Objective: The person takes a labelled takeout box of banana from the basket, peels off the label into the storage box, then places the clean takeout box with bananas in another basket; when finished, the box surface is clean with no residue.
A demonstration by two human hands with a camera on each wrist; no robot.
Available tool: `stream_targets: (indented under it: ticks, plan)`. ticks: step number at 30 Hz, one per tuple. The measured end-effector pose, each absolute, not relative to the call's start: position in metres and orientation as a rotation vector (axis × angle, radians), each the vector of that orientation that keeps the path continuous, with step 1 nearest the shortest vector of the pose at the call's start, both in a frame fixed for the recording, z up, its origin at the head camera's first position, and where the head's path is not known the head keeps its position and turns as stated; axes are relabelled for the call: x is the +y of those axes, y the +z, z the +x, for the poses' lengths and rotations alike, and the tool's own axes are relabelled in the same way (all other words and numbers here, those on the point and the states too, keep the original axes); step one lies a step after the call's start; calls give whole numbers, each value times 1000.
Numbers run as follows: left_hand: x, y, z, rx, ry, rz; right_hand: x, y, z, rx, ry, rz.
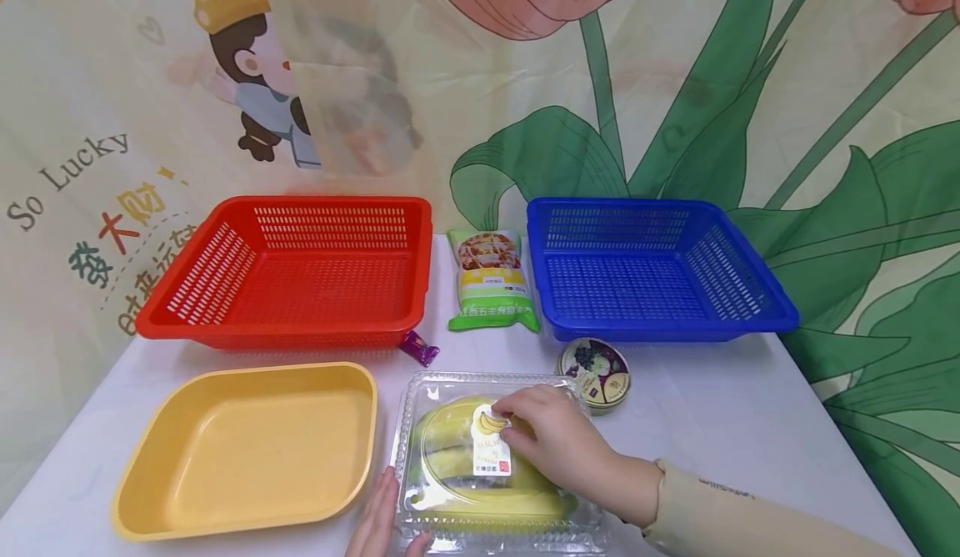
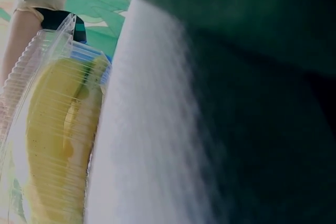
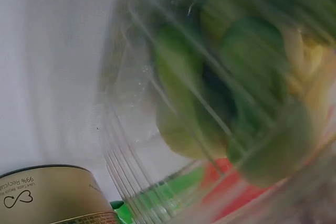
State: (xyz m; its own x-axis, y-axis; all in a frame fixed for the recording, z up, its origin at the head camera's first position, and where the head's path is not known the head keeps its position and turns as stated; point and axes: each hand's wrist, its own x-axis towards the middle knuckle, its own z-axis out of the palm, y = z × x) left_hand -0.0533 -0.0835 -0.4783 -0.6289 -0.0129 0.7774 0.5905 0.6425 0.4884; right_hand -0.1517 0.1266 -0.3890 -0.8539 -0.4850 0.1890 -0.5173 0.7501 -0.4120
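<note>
The clear clamshell box of bananas point(image 1: 450, 507) lies flat on the white-covered bench point(image 1: 712, 449), its long axis running left to right; its label point(image 1: 491, 461) runs near to far, banana picture at the far end. The right hand point(image 1: 566, 440) reaches in from the right, bent fingertips at the label; whether they pinch or merely touch it I cannot tell. The left hand point(image 1: 377, 519), fingers extended, rests against the box's near left side. Left stands a yellow tray point(image 1: 243, 449); a round tin point(image 1: 596, 373) sits just beyond the far right corner.
</note>
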Motion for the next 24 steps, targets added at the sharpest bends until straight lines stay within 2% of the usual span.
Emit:
stream_targets:
  ticks: [12,24]
  plan:
    - [-83,-476,-54,-2030,-975,-502,127,-389,-149,-2842,550,905]
    - [-83,-480,-54,-2047,-975,-461,125,-387,-145,-2865,601,837]
